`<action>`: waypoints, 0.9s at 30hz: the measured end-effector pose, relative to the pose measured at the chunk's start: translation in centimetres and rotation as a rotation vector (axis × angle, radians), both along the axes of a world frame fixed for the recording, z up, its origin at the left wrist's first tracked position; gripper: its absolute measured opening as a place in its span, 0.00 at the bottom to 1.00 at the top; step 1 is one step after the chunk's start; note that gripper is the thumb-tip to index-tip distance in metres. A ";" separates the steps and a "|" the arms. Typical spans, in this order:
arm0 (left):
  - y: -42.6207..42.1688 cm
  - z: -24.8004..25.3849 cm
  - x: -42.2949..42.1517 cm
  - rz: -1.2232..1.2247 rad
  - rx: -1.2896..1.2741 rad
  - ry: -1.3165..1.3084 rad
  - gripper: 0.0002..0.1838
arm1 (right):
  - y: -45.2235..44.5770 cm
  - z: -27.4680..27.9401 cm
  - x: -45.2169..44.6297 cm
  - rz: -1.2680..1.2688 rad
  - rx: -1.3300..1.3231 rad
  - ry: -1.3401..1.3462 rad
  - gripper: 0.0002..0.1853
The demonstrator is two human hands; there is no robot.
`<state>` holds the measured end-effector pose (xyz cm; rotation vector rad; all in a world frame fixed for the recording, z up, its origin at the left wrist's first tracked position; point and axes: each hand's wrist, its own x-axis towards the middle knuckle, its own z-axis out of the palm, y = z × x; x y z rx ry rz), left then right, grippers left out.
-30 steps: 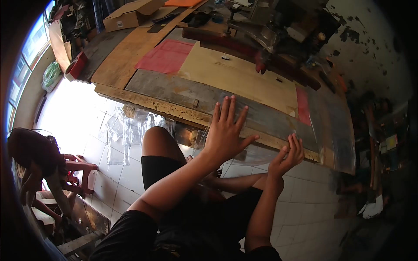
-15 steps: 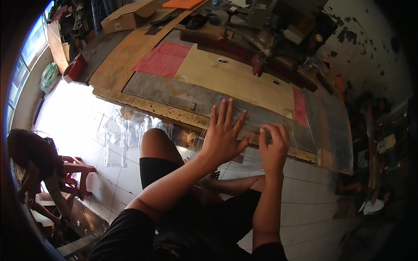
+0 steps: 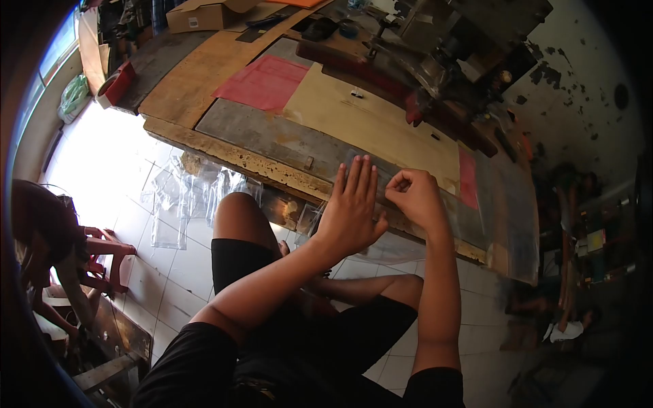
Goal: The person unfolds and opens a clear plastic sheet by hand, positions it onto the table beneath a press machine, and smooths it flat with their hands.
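My left hand point(image 3: 349, 211) lies flat near the front edge of the worktable point(image 3: 252, 132), fingers stretched out and pointing away from me. Just right of it, my right hand point(image 3: 420, 197) is closed in a pinch, thumb against the fingertips; whatever is between them is too small to make out. Thin clear plastic point(image 3: 391, 249) hangs below the table edge under my hands. Beyond my fingers lies a yellowish panel point(image 3: 371, 122) with a red sheet point(image 3: 264, 83) at its left end and a narrower red strip point(image 3: 467, 177) at its right.
A dark red metal bar point(image 3: 381, 88) belonging to a machine point(image 3: 469, 41) crosses the back of the table. A cardboard box point(image 3: 211, 15) and a red tape dispenser point(image 3: 117, 85) sit left. Clear bags point(image 3: 170, 211) hang in front. Another person point(image 3: 51, 238) is by a red stool point(image 3: 109, 258).
My right hand has moved left toward my left hand, and its fingers have closed into a pinch. The left hand stays flat with its fingers closer together. The view has shifted slightly.
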<state>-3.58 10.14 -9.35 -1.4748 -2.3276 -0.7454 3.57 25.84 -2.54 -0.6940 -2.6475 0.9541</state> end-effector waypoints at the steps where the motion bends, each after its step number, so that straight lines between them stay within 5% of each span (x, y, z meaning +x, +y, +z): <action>1: 0.0 0.0 0.0 -0.001 0.005 -0.002 0.45 | 0.5 0.0 0.3 -0.003 -0.006 -0.033 0.08; 27: -0.1 0.0 -0.2 -0.009 -0.025 -0.027 0.44 | 6.9 0.9 11.9 -0.123 -0.103 -0.142 0.05</action>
